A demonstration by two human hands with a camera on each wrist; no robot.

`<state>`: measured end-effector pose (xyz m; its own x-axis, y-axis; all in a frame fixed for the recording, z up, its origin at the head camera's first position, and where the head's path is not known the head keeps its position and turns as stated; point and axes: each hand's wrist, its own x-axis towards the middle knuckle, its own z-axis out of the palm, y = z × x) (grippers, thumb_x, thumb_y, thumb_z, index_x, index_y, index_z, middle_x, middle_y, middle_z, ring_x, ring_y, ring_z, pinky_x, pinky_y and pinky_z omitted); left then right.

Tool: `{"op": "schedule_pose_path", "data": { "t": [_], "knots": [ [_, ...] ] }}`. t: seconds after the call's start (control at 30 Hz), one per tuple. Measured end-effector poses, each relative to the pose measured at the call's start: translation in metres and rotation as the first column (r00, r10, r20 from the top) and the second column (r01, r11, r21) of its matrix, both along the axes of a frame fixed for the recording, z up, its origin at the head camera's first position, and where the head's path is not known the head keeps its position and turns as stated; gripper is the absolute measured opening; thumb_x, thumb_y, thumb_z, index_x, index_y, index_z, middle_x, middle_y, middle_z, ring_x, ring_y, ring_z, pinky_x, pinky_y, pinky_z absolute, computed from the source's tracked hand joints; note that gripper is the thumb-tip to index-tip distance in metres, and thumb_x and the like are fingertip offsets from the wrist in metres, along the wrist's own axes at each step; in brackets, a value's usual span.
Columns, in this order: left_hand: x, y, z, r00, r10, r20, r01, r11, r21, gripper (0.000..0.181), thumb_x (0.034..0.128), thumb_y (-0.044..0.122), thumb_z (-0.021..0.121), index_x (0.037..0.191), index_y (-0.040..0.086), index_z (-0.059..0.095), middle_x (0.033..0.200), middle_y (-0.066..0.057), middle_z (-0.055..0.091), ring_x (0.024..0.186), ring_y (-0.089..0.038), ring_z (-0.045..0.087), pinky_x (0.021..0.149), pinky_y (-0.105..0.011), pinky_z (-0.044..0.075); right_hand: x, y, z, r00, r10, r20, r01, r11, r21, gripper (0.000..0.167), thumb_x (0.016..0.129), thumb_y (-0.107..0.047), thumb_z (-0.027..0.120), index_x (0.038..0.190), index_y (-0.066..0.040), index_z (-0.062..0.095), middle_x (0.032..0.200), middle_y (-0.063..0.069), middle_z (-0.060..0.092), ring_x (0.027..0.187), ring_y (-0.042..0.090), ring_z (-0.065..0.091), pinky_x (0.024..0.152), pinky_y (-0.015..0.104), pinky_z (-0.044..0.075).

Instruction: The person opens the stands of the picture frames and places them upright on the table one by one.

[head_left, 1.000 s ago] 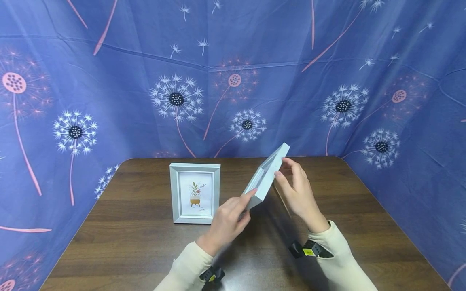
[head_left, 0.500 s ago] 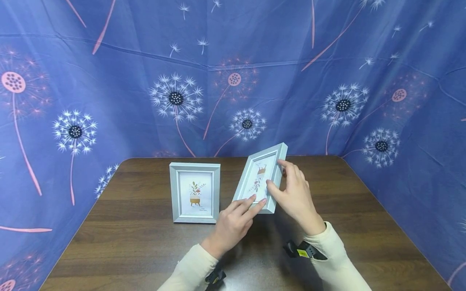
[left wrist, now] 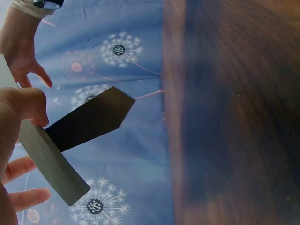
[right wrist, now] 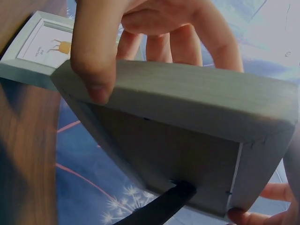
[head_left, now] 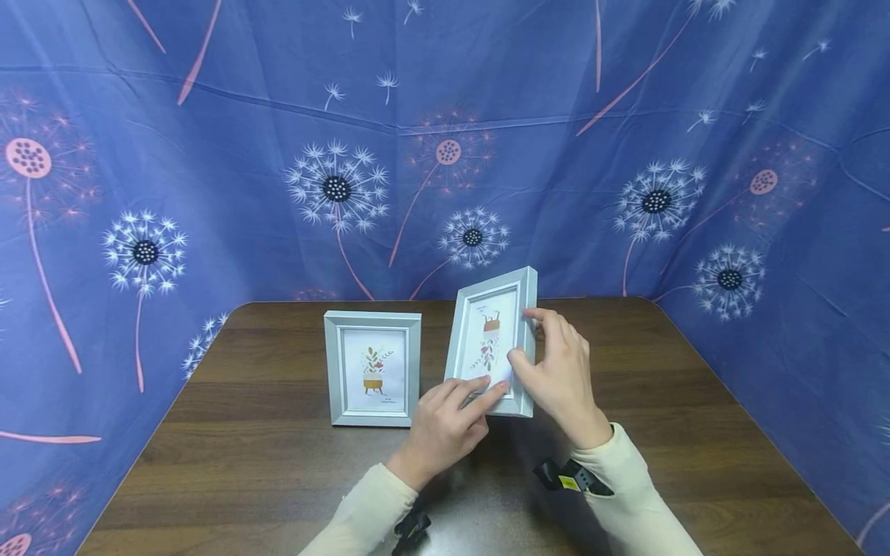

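A light grey picture frame [head_left: 490, 336] is tilted above the table in both hands, its plant-pot picture upside down. My left hand [head_left: 445, 428] grips the lower edge, with fingertips on the front and the thumb against the back in the right wrist view. With the thumb on the front, my right hand [head_left: 559, 378] holds the right edge; its fingertips show behind the edge in the right wrist view. From the dark back panel [right wrist: 164, 150] a black easel leg [left wrist: 93, 117] sticks out. To the left, a matching picture frame [head_left: 373, 371] stands upright on the table.
A brown wooden table [head_left: 229, 463] lies under the hands. Behind it and at both sides hangs a blue curtain [head_left: 542, 193] with dandelion prints, close to the table's far edge.
The held picture frame has turned from nearly edge-on until its front shows, and its top has shifted slightly left. The right hand has moved left with it. The standing frame is unmoved.
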<state>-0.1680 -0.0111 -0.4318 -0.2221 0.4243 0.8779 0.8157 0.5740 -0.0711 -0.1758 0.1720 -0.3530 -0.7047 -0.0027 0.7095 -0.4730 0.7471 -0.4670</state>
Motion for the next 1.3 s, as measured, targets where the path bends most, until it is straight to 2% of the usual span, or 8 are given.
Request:
{"op": "schedule_pose_path", "data": {
  "t": [0.23, 0.4, 0.57, 0.77, 0.87, 1.0, 1.13, 1.3],
  "knots": [
    [-0.004, 0.001, -0.006, 0.997, 0.001, 0.076, 0.000, 1.000, -0.015, 0.070, 0.0640, 0.009, 0.081, 0.131, 0.014, 0.062, 0.117, -0.005, 0.065, 0.099, -0.019, 0.064, 0.076, -0.027, 0.056, -0.003, -0.005, -0.006, 0.986, 0.046, -0.163, -0.051, 0.998, -0.031, 0.037, 0.073, -0.006, 0.064, 0.109, 0.001, 0.066, 0.086, 0.014, 0.066, 0.071, 0.028, 0.060, 0.084, 0.058, 0.039],
    [-0.004, 0.004, -0.011, 0.992, 0.029, 0.120, -0.025, 0.999, -0.037, 0.083, 0.0598, 0.023, 0.085, 0.136, 0.010, 0.054, 0.131, -0.010, 0.055, 0.119, -0.027, 0.054, 0.086, -0.034, 0.055, -0.004, -0.010, -0.012, 0.960, 0.078, -0.269, -0.085, 0.996, -0.016, 0.030, 0.073, -0.008, 0.063, 0.101, 0.000, 0.069, 0.082, 0.013, 0.067, 0.064, 0.024, 0.059, 0.087, 0.060, 0.040],
    [-0.007, 0.008, -0.013, 0.988, 0.073, 0.135, -0.070, 0.997, -0.026, 0.088, 0.0578, 0.028, 0.088, 0.136, 0.010, 0.052, 0.134, -0.012, 0.051, 0.123, -0.028, 0.050, 0.086, -0.037, 0.054, -0.005, -0.013, -0.013, 0.934, 0.097, -0.343, -0.109, 0.994, -0.016, 0.026, 0.074, -0.010, 0.061, 0.097, 0.000, 0.070, 0.085, 0.012, 0.068, 0.064, 0.023, 0.057, 0.082, 0.054, 0.042],
    [-0.008, 0.013, -0.016, 0.976, 0.122, 0.183, -0.120, 0.993, -0.022, 0.088, 0.0613, 0.033, 0.089, 0.137, 0.010, 0.049, 0.139, -0.013, 0.047, 0.130, -0.032, 0.044, 0.094, -0.054, 0.048, -0.005, -0.013, -0.013, 0.880, 0.123, -0.458, -0.149, 0.989, -0.021, 0.027, 0.074, -0.009, 0.058, 0.096, 0.001, 0.071, 0.088, 0.015, 0.068, 0.064, 0.026, 0.057, 0.072, 0.046, 0.042],
    [-0.009, 0.015, -0.019, 0.978, 0.132, 0.162, -0.136, 0.991, 0.011, 0.092, 0.0607, 0.036, 0.090, 0.137, 0.009, 0.047, 0.141, -0.015, 0.045, 0.133, -0.036, 0.042, 0.094, -0.062, 0.045, -0.005, -0.013, -0.012, 0.846, 0.140, -0.514, -0.171, 0.985, -0.014, 0.027, 0.074, -0.009, 0.059, 0.095, 0.002, 0.072, 0.087, 0.016, 0.068, 0.066, 0.028, 0.058, 0.071, 0.044, 0.044],
    [-0.012, 0.019, -0.023, 0.983, 0.127, 0.132, -0.136, 0.989, 0.064, 0.099, 0.0576, 0.038, 0.093, 0.138, 0.008, 0.044, 0.144, -0.017, 0.042, 0.136, -0.041, 0.037, 0.094, -0.065, 0.044, -0.004, -0.014, -0.011, 0.823, 0.157, -0.547, -0.193, 0.981, -0.009, 0.025, 0.075, -0.008, 0.059, 0.094, 0.003, 0.072, 0.088, 0.018, 0.067, 0.075, 0.034, 0.061, 0.080, 0.045, 0.049],
    [-0.012, 0.022, -0.026, 0.986, 0.105, 0.133, -0.117, 0.990, 0.083, 0.102, 0.0565, 0.036, 0.095, 0.139, 0.007, 0.042, 0.145, -0.018, 0.040, 0.137, -0.043, 0.035, 0.093, -0.066, 0.045, -0.004, -0.016, -0.011, 0.818, 0.163, -0.551, -0.197, 0.980, -0.004, 0.024, 0.076, -0.008, 0.058, 0.093, 0.003, 0.071, 0.087, 0.020, 0.067, 0.080, 0.038, 0.061, 0.090, 0.054, 0.047],
    [-0.013, 0.025, -0.029, 0.986, 0.074, 0.148, -0.092, 0.989, 0.114, 0.105, 0.0562, 0.034, 0.095, 0.140, 0.005, 0.041, 0.146, -0.020, 0.037, 0.137, -0.044, 0.034, 0.099, -0.060, 0.044, -0.004, -0.015, -0.013, 0.802, 0.158, -0.577, -0.196, 0.981, -0.004, 0.023, 0.075, -0.007, 0.058, 0.091, 0.003, 0.072, 0.084, 0.019, 0.067, 0.079, 0.040, 0.060, 0.090, 0.054, 0.046]
  ]
}}
